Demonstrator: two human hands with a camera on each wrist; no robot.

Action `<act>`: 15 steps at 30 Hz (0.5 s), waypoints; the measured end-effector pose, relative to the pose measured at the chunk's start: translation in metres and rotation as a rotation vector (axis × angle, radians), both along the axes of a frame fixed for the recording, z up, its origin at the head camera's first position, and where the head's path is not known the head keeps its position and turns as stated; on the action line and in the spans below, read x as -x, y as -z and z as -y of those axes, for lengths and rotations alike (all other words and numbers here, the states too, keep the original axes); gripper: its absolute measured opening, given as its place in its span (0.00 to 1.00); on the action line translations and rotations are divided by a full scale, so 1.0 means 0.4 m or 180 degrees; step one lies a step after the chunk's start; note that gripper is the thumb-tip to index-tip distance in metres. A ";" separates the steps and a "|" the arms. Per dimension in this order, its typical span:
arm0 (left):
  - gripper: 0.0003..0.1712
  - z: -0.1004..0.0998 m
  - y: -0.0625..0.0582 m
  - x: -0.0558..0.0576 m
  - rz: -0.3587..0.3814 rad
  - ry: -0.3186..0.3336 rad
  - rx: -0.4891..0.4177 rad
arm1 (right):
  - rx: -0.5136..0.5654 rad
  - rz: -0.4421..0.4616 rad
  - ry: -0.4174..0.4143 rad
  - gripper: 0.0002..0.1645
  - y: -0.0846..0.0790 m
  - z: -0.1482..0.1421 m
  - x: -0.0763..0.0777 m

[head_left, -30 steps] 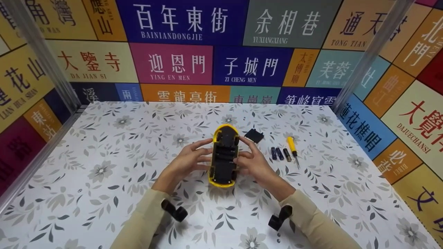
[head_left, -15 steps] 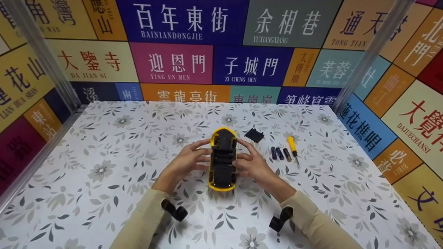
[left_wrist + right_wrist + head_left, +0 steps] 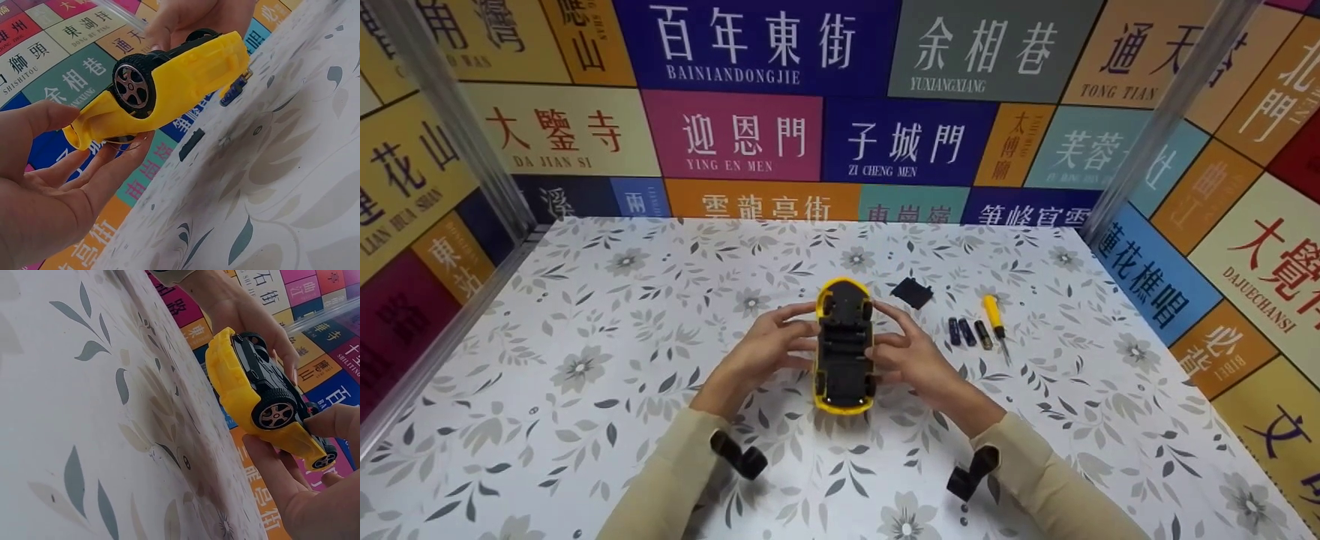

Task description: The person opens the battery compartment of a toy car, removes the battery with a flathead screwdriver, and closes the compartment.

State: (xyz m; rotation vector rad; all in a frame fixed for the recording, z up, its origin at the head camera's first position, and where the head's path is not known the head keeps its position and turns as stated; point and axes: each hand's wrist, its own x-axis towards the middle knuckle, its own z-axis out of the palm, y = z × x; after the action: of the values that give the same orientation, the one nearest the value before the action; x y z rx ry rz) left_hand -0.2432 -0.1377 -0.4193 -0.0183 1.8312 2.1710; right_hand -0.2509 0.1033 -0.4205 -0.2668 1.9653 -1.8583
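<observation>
A yellow toy car (image 3: 845, 379) is held upside down above the table, its black underside with an uncovered battery compartment (image 3: 844, 343) facing up. My left hand (image 3: 759, 346) holds its left side; in the left wrist view the thumb of that hand (image 3: 48, 205) is on the yellow body (image 3: 194, 79) and the other fingers are below. On the opposite side, my right hand (image 3: 916, 361) grips the car. The right wrist view shows the right thumb (image 3: 337, 421) by the underside and fingers beneath the yellow body (image 3: 229, 391).
Right of the car, a black battery cover (image 3: 912, 292) lies on the flower-patterned table (image 3: 660, 450). Three batteries (image 3: 967, 332) lie in a row beside a yellow-handled screwdriver (image 3: 994, 319). Walls (image 3: 765, 45) with coloured sign panels stand behind and at the sides.
The car's far end has shifted slightly toward me since one second ago, and the car looks a little straighter. Both hands keep their hold; the things on the table stay put.
</observation>
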 end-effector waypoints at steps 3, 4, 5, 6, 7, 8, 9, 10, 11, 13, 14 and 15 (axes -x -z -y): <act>0.32 0.001 0.000 0.002 0.0039 -0.0096 -0.0038 | -0.0023 0.0031 0.0007 0.45 -0.001 0.000 0.007; 0.32 0.002 0.000 0.003 0.0050 -0.0129 -0.0048 | -0.0039 0.0033 0.0011 0.44 -0.002 -0.001 0.010; 0.31 0.003 0.000 0.003 0.0063 -0.0165 -0.0049 | -0.0062 0.0016 0.0006 0.43 -0.003 -0.002 0.013; 0.31 0.004 0.000 0.003 0.0074 -0.0200 -0.0051 | -0.0100 -0.0002 0.0004 0.42 -0.005 -0.004 0.017; 0.30 0.005 -0.001 0.003 0.0086 -0.0229 -0.0050 | -0.0150 -0.0021 0.0010 0.40 -0.006 -0.006 0.021; 0.30 0.006 -0.001 0.003 0.0099 -0.0254 -0.0041 | -0.0203 -0.0052 0.0010 0.39 -0.008 -0.009 0.027; 0.30 0.007 -0.002 0.004 0.0116 -0.0280 -0.0022 | -0.0258 -0.0077 0.0004 0.37 -0.009 -0.013 0.033; 0.30 0.007 -0.003 0.004 0.0127 -0.0298 -0.0012 | -0.0305 -0.0092 0.0011 0.36 -0.010 -0.016 0.039; 0.30 0.007 -0.004 0.003 0.0140 -0.0315 0.0005 | -0.0353 -0.0120 0.0024 0.35 -0.010 -0.019 0.047; 0.30 0.006 -0.006 0.003 0.0163 -0.0332 0.0019 | -0.0451 -0.0163 0.0072 0.33 -0.011 -0.026 0.062; 0.31 0.006 -0.006 0.003 0.0168 -0.0338 0.0022 | -0.0479 -0.0190 0.0088 0.33 -0.011 -0.029 0.071; 0.31 0.006 -0.007 0.002 0.0171 -0.0341 0.0018 | -0.0519 -0.0215 0.0118 0.33 -0.010 -0.032 0.079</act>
State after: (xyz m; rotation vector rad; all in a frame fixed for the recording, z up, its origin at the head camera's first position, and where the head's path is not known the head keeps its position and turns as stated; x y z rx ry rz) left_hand -0.2442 -0.1401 -0.4166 -0.1779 1.8457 2.2138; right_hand -0.2826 0.1162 -0.4163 -0.2481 2.1673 -1.7194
